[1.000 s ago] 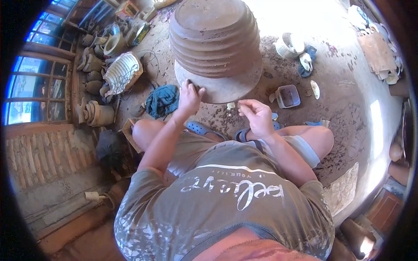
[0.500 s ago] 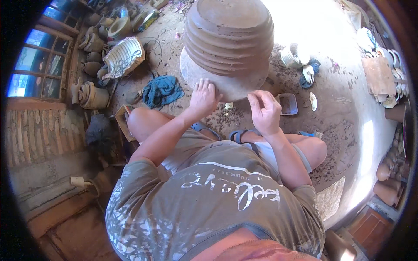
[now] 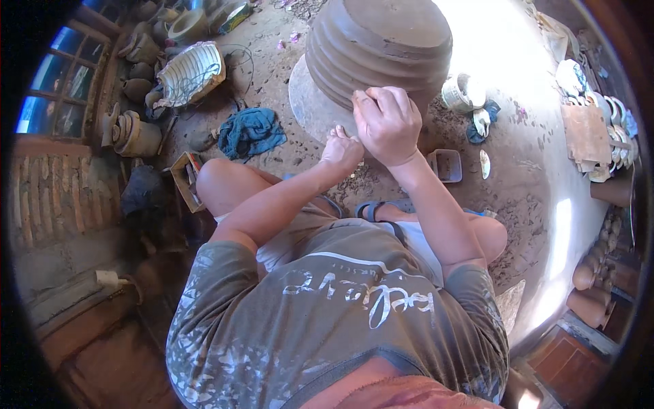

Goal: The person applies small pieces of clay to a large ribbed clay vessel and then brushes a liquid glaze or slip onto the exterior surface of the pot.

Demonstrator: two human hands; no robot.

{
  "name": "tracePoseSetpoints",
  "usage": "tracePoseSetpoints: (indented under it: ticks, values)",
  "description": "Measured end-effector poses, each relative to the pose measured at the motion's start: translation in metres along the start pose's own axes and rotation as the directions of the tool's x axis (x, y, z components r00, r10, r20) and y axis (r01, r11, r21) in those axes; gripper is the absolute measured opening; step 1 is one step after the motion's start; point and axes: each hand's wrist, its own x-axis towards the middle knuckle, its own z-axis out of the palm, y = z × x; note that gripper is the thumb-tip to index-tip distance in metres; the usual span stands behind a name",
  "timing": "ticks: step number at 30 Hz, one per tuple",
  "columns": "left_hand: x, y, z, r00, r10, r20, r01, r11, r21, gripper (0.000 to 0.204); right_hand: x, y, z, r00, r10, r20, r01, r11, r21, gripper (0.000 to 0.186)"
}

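Observation:
A large ribbed brown clay pot (image 3: 378, 41) with a flat top stands on a pale round disc (image 3: 306, 102). My right hand (image 3: 390, 126) is at the pot's lower ridges, its fingers bent in a pinch; anything between them is hidden. My left hand (image 3: 342, 151) is just below and left of it at the disc's near edge, fingers curled together, partly behind my right hand, and what they grip cannot be made out.
A teal cloth (image 3: 248, 133), a wooden box (image 3: 187, 180) and a white ribbed mould (image 3: 191, 75) lie left. Pots (image 3: 136, 133) line the window wall. A plastic tub (image 3: 446, 165) and white bucket (image 3: 463, 92) are right, with stacked boards (image 3: 586, 136) farther out.
My right hand has moved up and left onto the pot's lower ridges. My left hand has shifted right, beneath it, its fingers more curled. The pot appears farther right as the view shifts.

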Motion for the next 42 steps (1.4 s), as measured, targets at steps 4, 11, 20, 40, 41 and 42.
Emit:
tracePoseSetpoints:
  ticks: [4,11,20,40,41,42]
  values:
    - [0.003,0.005,-0.010,0.999,0.010,0.046,-0.009,1.000,-0.028,0.036,0.003,0.004,-0.001,0.999,-0.001,0.035,0.003,0.998,-0.056,0.014]
    - [-0.004,-0.005,-0.023,0.995,0.067,0.079,-0.068,0.998,0.000,0.030,0.007,0.009,0.003,0.993,-0.086,0.077,0.091,0.994,-0.056,0.011]
    - [-0.024,-0.056,-0.046,0.995,0.053,0.086,-0.064,0.988,0.140,0.049,0.001,0.026,-0.007,0.986,-0.157,0.058,0.156,0.988,0.008,0.014]
    - [-0.008,-0.147,-0.061,0.982,0.117,0.148,-0.137,0.981,0.136,0.055,-0.052,0.092,-0.052,0.937,0.348,0.046,-0.349,0.910,0.223,0.013]
    - [-0.013,-0.145,-0.057,0.983,0.121,0.139,-0.141,0.979,0.145,0.055,-0.058,0.088,-0.047,0.827,0.555,0.089,-0.547,0.760,0.351,0.011]
    - [-0.013,-0.131,-0.066,0.981,0.137,0.137,-0.164,0.964,0.209,0.052,-0.066,0.084,-0.043,0.670,0.727,0.150,-0.702,0.554,0.448,0.010]
